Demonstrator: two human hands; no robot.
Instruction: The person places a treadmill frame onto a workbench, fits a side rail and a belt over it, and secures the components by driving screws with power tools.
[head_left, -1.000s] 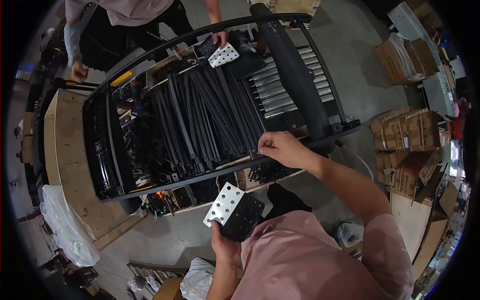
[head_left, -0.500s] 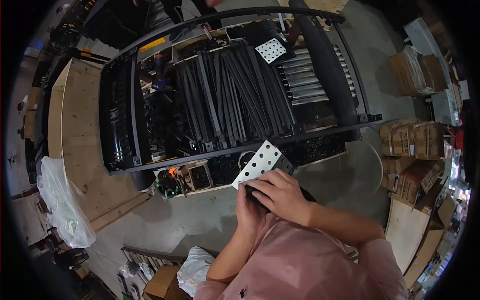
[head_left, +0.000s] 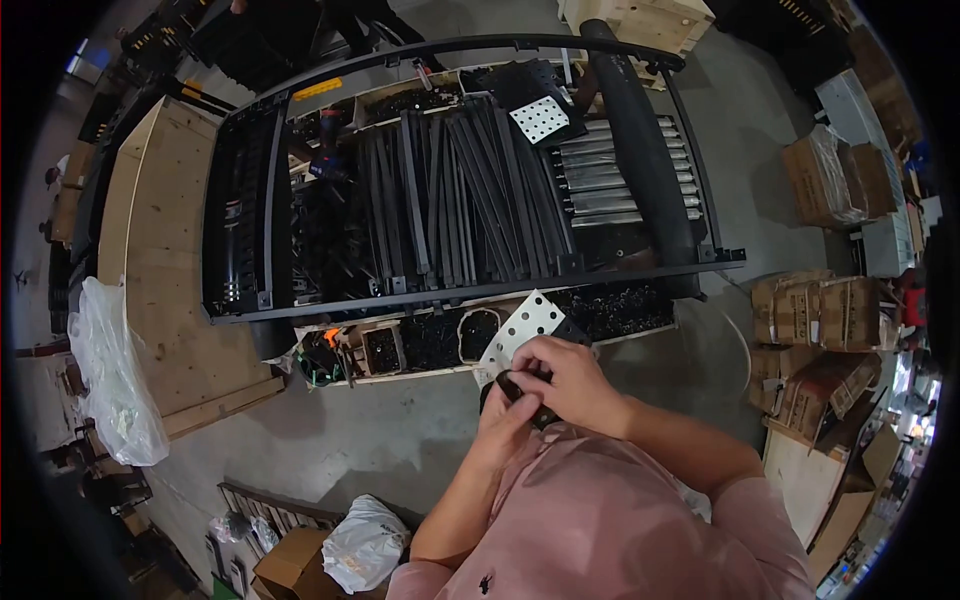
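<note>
In front of my chest, a white metal plate [head_left: 522,328] with round holes slants upward from my hands, with a dark face at its right side. My left hand [head_left: 503,422] is closed at the plate's lower end, its thumb raised. Above it, my right hand [head_left: 562,382] bends over the plate with its fingertips curled in. Between the two hands is a small dark curved piece [head_left: 516,384], mostly covered by fingers; what it is I cannot make out. A similar perforated plate [head_left: 540,120] lies on the frame's contents.
A black metal frame [head_left: 470,297] spans the workbench ahead, around black bars [head_left: 460,200] and silver rollers [head_left: 600,175]. A drill [head_left: 327,150] lies at left. Below are bins of small parts [head_left: 425,340]. A wooden crate [head_left: 165,260] stands left, cardboard boxes [head_left: 815,310] right.
My right hand's fingers have curled inward around the dark piece, and my left thumb has lifted off the plate. The view has shifted slightly, and the plate sits a little lower.
</note>
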